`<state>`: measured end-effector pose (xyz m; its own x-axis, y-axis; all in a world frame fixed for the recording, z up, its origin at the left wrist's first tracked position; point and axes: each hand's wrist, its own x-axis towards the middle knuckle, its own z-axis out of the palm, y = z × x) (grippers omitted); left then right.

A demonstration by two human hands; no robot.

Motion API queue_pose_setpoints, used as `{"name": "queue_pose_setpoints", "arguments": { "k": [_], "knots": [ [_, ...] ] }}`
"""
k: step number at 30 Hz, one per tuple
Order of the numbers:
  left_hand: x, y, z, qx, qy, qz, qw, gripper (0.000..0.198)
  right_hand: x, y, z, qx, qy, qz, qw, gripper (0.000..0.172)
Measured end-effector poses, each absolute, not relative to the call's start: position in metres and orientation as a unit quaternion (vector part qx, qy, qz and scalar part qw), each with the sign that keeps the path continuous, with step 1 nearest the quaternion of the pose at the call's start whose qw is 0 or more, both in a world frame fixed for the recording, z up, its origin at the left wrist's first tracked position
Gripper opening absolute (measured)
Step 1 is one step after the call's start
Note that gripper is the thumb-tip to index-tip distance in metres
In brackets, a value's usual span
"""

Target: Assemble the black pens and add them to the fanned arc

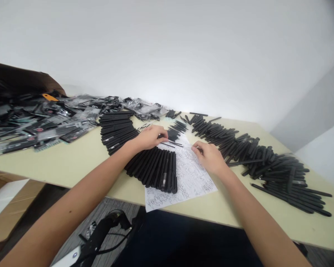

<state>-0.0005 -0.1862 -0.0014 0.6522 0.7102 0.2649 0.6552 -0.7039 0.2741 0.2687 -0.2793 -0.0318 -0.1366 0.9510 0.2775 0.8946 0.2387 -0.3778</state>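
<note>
My left hand (152, 136) reaches over a fanned row of black pens (163, 168), its thumb and fingers pinched together. Thin black pen refills (176, 143) stick out at its fingertips, just above the paper. My right hand (208, 155) hovers by the right edge of the scribbled paper (196, 176), with its fingers curled in. Whatever lies between those fingertips, if anything, is too small to make out. Beyond the left hand lies a bunch of thin dark refills (178, 127).
A long heap of black pens (239, 148) covers the table's right side. At the left, many clear plastic packets (61, 122) spill near a brown box (30, 76), with an orange piece (49, 97) among them. An open carton (9, 207) stands below the table (69, 168).
</note>
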Motion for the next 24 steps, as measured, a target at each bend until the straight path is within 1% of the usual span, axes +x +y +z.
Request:
{"name": "queue_pose_setpoints", "arguments": {
  "k": [5,8,11,17,24],
  "knots": [
    [-0.007,-0.183,-0.005,0.883,0.44,0.158,0.038,0.02,0.27,-0.281,-0.031,-0.598,-0.768,0.082,0.215,0.023],
    [-0.005,-0.184,-0.005,0.879,0.451,0.15,0.04,0.021,0.268,-0.281,-0.032,-0.602,-0.765,0.081,0.213,0.019],
    [-0.003,-0.186,-0.004,0.872,0.471,0.122,0.046,0.022,0.266,-0.279,-0.036,-0.613,-0.758,0.071,0.211,0.02],
    [0.003,-0.19,-0.003,0.86,0.501,0.08,0.051,0.024,0.262,-0.279,-0.041,-0.637,-0.747,0.052,0.181,0.017],
    [0.008,-0.193,-0.005,0.861,0.501,0.068,0.057,0.024,0.255,-0.28,-0.041,-0.68,-0.715,0.025,0.161,0.031]
  ]
}}
